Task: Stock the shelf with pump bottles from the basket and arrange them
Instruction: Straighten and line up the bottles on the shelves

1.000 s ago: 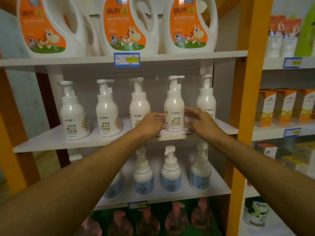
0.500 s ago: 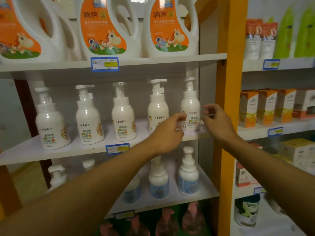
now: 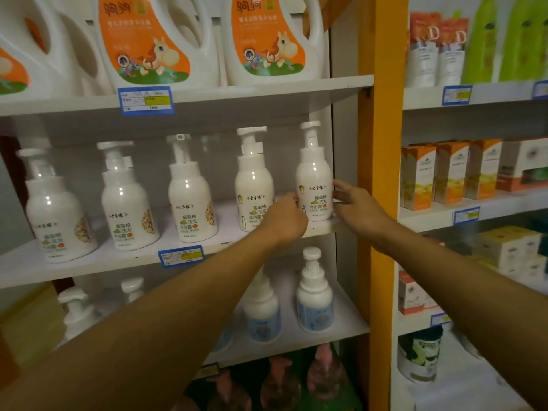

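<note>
Right of centre in the frame, on the white middle shelf [image 3: 89, 264], both hands close around the rightmost pump bottle [image 3: 314, 176], which stands upright at the shelf's right end, just beside the orange upright post [image 3: 382, 143]; the left hand [image 3: 284, 219] reaches from the lower left, its fingers curled against the bottle's left side near the label; the right hand [image 3: 354, 207] comes from the lower right, thumb and fingers pressed to the bottle's right side, so the bottle sits pinched between the two. Four more white pump bottles stand in a row to the left along the same shelf: one [image 3: 253, 185] just beside the held bottle, partly behind the left hand, then another [image 3: 191, 200], a third [image 3: 126, 209], and the last [image 3: 56, 221] towards the left edge; a blue price tag [image 3: 181, 256] hangs on the shelf's front edge. Across the top, large white jugs with orange labels [image 3: 154, 40] fill the shelf above; below, blue-labelled pump bottles [image 3: 315, 304] stand on the lower shelf; orange boxes [image 3: 450, 173] line the unit at the right.
</note>
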Tool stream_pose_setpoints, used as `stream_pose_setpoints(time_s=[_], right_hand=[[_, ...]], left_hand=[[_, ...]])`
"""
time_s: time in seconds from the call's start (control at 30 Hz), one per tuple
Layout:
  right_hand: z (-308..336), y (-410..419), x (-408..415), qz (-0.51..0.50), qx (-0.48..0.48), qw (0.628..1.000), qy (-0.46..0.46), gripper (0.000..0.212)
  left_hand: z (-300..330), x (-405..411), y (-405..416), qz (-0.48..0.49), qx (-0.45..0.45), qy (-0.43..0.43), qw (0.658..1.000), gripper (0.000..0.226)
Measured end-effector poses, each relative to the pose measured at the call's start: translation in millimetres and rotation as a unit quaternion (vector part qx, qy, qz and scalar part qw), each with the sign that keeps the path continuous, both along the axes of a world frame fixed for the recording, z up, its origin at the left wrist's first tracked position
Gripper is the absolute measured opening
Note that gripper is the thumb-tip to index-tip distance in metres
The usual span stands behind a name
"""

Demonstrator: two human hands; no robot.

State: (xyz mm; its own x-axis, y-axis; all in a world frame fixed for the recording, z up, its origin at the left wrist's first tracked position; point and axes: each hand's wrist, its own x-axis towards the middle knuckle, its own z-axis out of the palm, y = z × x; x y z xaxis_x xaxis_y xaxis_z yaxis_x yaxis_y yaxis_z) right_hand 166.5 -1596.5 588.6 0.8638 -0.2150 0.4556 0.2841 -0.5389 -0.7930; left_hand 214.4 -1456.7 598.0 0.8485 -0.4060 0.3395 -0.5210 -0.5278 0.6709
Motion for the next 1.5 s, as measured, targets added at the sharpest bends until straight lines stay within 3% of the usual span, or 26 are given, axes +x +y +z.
stream_pose_setpoints(time_s=[0.2, 0.27, 0.37, 0.43, 0.53, 0.63, 0.73, 0.97, 1.3, 1.43, 1.5], right_hand=[[0, 1, -2, -0.002, 0.005, 1.0, 0.008, 0.058], [-1, 2, -8, -0.03, 0.023, 0.999, -0.02, 0.059], [-19, 1, -33, -0.07, 0.029, 0.99, -0.123, 0.044], [-48, -2, -48, -0.075, 0.005, 0.987, -0.142, 0.029], [-107, -6, -53, -0.069, -0.009, 0.996, -0.056, 0.023], [-153, -2, -45, -0.036, 0.004, 0.997, 0.064, 0.042], [-176, 10, -37, 0.027, 0.025, 0.993, 0.114, 0.049], [-184, 9, -29, -0.003, 0.059, 0.995, 0.082, 0.044], [-194, -7, -20, -0.016, 0.027, 0.996, 0.078, 0.046], [-197, 2, -37, -0.052, 0.049, 0.997, 0.022, 0.042], [-200, 14, -45, -0.034, 0.042, 0.999, -0.008, 0.034]], left_hand=[[3, -19, -2, 0.03, -0.006, -0.016, 0.999, 0.032], [4, -33, -3, 0.034, -0.045, -0.045, 0.997, 0.032], [-16, -62, 4, -0.022, -0.147, -0.097, 0.984, 0.041], [-51, -72, 11, -0.062, -0.172, -0.079, 0.98, 0.033], [-117, -63, 17, -0.046, -0.154, 0.011, 0.987, 0.034], [-150, -55, 18, 0.019, -0.116, 0.124, 0.985, 0.033], [-159, -46, 13, 0.04, -0.019, 0.206, 0.978, 0.047], [-169, -40, 7, 0.018, -0.046, 0.208, 0.977, 0.045], [-164, -45, -1, -0.008, -0.067, 0.209, 0.976, 0.043], [-168, -51, 14, -0.044, -0.043, 0.187, 0.981, 0.048], [-178, -46, 35, -0.033, -0.063, 0.177, 0.982, 0.04]])
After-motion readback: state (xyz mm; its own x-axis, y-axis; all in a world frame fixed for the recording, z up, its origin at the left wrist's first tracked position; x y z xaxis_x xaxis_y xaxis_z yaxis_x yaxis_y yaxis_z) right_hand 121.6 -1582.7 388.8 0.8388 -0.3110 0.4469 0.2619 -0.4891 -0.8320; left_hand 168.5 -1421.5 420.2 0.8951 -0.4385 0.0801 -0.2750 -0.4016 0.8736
